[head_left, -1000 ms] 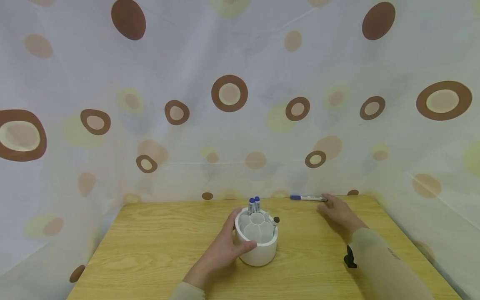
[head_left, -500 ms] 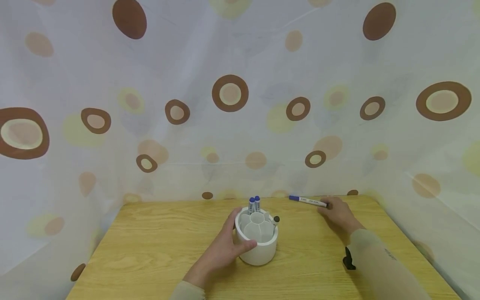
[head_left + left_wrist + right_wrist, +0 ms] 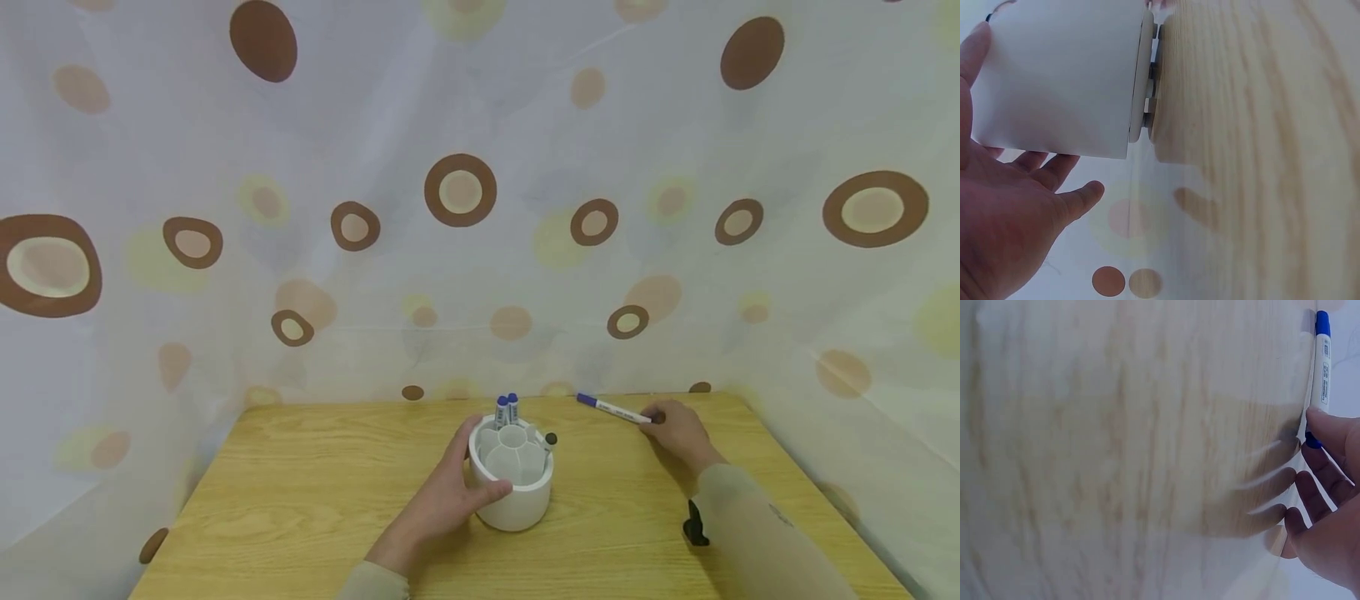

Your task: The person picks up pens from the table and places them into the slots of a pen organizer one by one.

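Observation:
A round white pen holder with inner compartments stands on the wooden table. My left hand grips it from the left, thumb over the near rim and fingers round the far side; in the left wrist view that hand curves about the smooth white wall. Two blue-capped markers lean up at its back and a dark-capped one at its right. Near the table's back edge, my right hand pinches a white marker by its near end, blue cap pointing left. The right wrist view shows thumb and forefinger on this marker.
A patterned plastic sheet with brown and yellow spots hangs behind the wooden table and along both sides. Small feet show under the holder. A black item sits at the right sleeve.
My right hand has drawn the marker's near end toward me and off the back edge, so the marker now slants. The left hand stays on the pen holder.

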The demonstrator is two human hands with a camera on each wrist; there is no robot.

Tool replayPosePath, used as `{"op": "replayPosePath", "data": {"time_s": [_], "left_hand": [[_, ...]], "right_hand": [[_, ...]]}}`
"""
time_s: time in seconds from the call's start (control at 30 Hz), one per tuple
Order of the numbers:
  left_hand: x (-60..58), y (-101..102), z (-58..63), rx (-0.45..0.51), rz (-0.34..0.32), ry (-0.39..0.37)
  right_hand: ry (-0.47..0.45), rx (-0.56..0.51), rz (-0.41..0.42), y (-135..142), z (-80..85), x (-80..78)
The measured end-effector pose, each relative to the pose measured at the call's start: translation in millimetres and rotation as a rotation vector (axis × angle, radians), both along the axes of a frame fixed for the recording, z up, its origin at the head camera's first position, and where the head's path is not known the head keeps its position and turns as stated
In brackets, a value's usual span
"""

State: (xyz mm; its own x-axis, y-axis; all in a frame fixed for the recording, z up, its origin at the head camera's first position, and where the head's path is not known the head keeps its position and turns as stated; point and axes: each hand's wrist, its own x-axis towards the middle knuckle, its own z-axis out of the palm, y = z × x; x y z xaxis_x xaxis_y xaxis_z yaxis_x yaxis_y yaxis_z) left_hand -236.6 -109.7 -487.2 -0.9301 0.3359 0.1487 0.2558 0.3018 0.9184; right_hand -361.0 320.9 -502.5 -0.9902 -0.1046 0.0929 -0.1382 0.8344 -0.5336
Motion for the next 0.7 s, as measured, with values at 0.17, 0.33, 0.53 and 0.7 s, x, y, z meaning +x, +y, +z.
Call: {"op": "replayPosePath", "data": {"time_s": [0.17,0.33,0.53,0.7], "left_hand": [[-0.8,-0.1,-2.5,-0.009,0.000,0.007],[0.4,-0.5,-2.1,-0.016,0.004,0.005],[2.4,0.4,-0.3,-0.010,0.005,0.014],[2.8,0.5,1.2,-0.004,0.004,0.012]], "right_hand": [[0.001,-0.033,-0.018,2.6,-4.9,4.2],[0.021,-0.078,-0.058,3.8,-8.3,8.7],[0.023,-0.143,-0.089,3.8,-4.2,20.2],[-0.002,-0.181,-0.092,1.8,5.7,32.1]]}}
